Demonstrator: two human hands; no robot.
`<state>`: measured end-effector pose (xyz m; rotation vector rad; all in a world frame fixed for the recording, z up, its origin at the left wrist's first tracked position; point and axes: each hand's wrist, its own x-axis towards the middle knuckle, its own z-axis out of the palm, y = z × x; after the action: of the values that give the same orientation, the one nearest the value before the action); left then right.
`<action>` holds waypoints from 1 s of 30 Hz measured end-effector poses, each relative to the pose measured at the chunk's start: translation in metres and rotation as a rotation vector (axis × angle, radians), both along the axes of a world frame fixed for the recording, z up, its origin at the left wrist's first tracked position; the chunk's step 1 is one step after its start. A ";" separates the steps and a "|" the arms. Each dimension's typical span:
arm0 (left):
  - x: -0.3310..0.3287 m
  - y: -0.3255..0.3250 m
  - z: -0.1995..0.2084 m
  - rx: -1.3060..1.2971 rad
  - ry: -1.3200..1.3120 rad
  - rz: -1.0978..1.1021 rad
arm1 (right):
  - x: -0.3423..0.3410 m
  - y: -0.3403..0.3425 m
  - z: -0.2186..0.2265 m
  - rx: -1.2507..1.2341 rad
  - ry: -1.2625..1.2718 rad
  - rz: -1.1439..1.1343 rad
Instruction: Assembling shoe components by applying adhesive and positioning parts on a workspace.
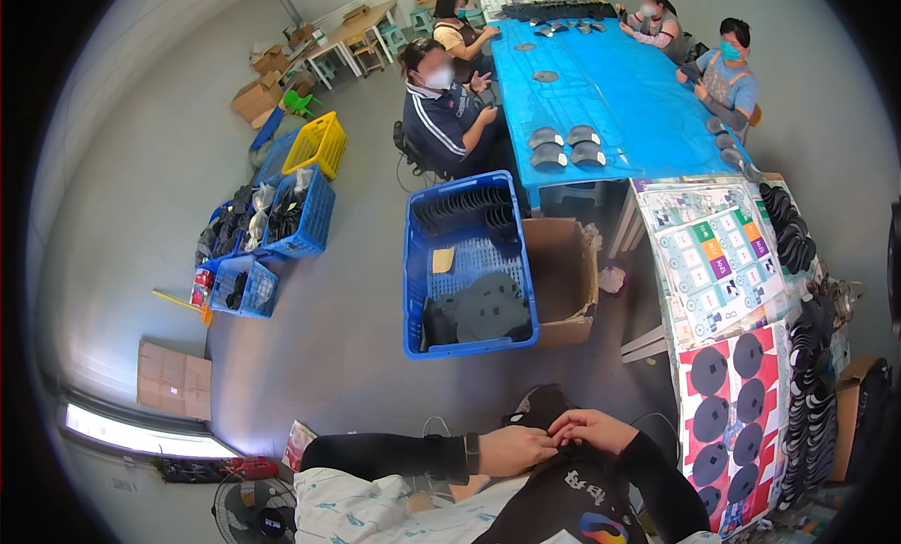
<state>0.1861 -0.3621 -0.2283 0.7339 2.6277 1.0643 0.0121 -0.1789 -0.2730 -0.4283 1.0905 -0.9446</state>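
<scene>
My left hand [511, 450] and my right hand [591, 429] meet at the fingertips low in the middle of the view, over my lap. Both arms are in black sleeves, and a dark watch [472, 453] sits on the left wrist. Just beyond the fingers lies a black piece [542, 400]; the fingers touch or pinch its near edge, but I cannot tell whether either hand really grips it. To my right, a table with a colourful sheet [775, 337] carries several black discs [710, 418], within reach of the right hand.
A blue crate [413, 291] with black round pieces stands on the floor ahead, beside an open cardboard box [563, 272]. Stacks of black pieces [812, 394] line the right table. Several people sit at a blue table [638, 103]. Yellow [316, 145] and blue crates [300, 215] stand at left; a fan [253, 511] sits near me.
</scene>
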 end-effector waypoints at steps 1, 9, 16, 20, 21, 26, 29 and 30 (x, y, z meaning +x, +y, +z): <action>0.000 0.000 -0.001 0.006 0.001 -0.002 | 0.000 0.002 -0.008 0.006 0.001 -0.002; -0.003 0.000 -0.003 -0.055 -0.172 -0.020 | -0.050 -0.070 0.137 -0.419 1.598 -0.204; 0.023 -0.001 0.000 -0.071 -0.057 0.039 | -0.071 0.018 0.221 -0.147 1.589 -0.940; 0.011 0.005 0.001 -0.081 -0.073 0.069 | -0.046 0.008 0.265 -0.713 1.344 -1.129; 0.012 0.006 0.006 -0.101 -0.088 0.088 | -0.055 -0.006 0.266 -0.731 1.366 -1.150; 0.006 0.001 0.000 -0.070 -0.084 0.046 | -0.077 -0.095 0.273 -1.103 1.313 -0.461; 0.000 0.001 0.015 -0.099 -0.155 0.058 | -0.044 -0.128 0.268 -1.282 1.274 -0.050; 0.008 0.005 0.000 -0.110 -0.157 0.080 | -0.024 -0.132 0.258 -1.287 1.238 0.077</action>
<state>0.1938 -0.3567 -0.2281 0.5052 2.5755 0.9465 -0.0120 -0.3104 -0.0151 -2.3108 1.3549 -1.2371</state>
